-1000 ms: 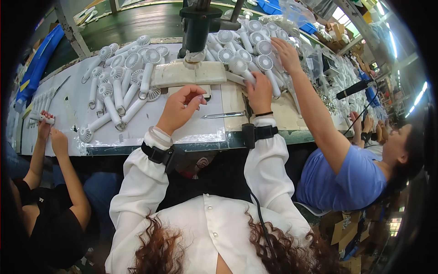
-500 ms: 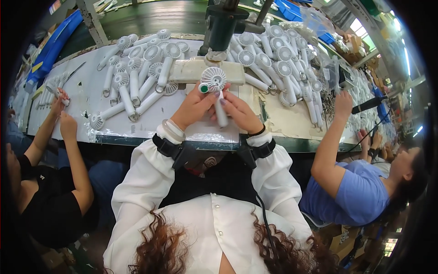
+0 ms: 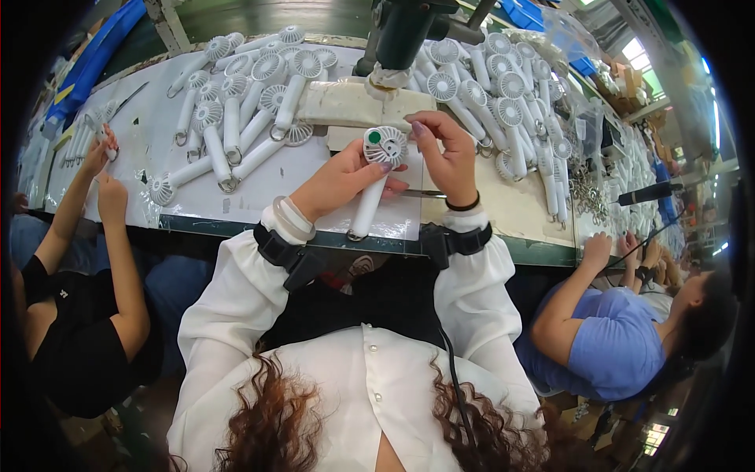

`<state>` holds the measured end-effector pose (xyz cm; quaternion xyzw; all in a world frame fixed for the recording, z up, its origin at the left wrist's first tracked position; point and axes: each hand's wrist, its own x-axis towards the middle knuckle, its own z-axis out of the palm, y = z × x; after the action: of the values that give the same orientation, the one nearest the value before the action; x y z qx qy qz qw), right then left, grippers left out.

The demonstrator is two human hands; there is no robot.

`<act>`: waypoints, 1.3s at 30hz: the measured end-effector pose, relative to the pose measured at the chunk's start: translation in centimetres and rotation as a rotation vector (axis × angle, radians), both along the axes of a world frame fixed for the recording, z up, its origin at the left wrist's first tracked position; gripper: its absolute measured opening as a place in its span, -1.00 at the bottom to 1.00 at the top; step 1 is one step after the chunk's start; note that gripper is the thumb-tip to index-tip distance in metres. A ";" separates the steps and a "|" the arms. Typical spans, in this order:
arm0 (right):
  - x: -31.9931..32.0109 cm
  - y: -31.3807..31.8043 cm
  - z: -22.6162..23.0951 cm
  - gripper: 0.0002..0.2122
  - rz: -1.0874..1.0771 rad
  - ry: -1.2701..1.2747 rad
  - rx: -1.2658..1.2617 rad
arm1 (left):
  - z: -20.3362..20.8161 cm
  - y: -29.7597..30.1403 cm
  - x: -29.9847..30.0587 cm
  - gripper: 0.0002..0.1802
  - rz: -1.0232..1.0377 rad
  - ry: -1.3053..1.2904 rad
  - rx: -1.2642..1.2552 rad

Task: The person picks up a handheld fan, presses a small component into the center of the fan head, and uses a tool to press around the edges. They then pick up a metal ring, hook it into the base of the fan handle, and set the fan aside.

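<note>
A white handheld fan (image 3: 368, 206) is gripped in my left hand (image 3: 340, 179), its round ribbed head up and its tube handle slanting toward me, a small metal ring at the end. A round green piece with a white rim (image 3: 375, 137) sits against the upper left of the grille. Just right of the fan head is my right hand (image 3: 450, 157), apart from it, thumb and forefinger closed together; whatever is between them is too small to make out. A thin dark metal tool (image 3: 425, 193) shows below my right hand; its ends are hidden.
White fans lie heaped at left (image 3: 236, 102) and right (image 3: 503, 94). A dark green press (image 3: 401, 35) stands behind a pale block (image 3: 354, 105). Metal rings (image 3: 586, 189) lie at right. Co-workers sit on both sides: a black sleeve (image 3: 130, 303) left, a blue shirt (image 3: 613, 338) right.
My right hand has come off the fan and moved up and right. The fan has shifted slightly right, its handle now slanting left. The right co-worker's raised arm has come down.
</note>
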<state>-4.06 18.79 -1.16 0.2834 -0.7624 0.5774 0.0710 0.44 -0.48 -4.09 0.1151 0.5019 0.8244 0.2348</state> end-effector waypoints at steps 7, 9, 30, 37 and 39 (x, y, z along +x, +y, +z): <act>-0.4 -1.5 0.0 -0.82 -0.069 0.457 0.174 | -0.5 0.3 -0.2 -0.57 0.016 0.001 -0.115; -0.1 -1.9 0.2 -0.80 -0.065 0.634 0.355 | -0.9 0.3 -0.3 -0.56 0.028 0.017 -0.153; -1.5 1.4 -0.9 -0.79 0.151 0.091 0.184 | 1.1 -0.6 0.0 -0.37 0.024 -0.073 0.001; -1.4 1.1 -0.7 -0.79 0.137 0.244 0.189 | 1.1 -0.6 0.0 -0.45 0.027 -0.076 -0.039; -1.1 1.1 -0.7 -0.79 0.130 0.225 0.190 | 0.7 -0.4 0.0 -0.45 0.067 -0.070 -0.031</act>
<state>-5.21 19.85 -1.85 0.4004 -0.7808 0.4707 0.0914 0.43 -0.90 -3.35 0.0656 0.5099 0.8274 0.2260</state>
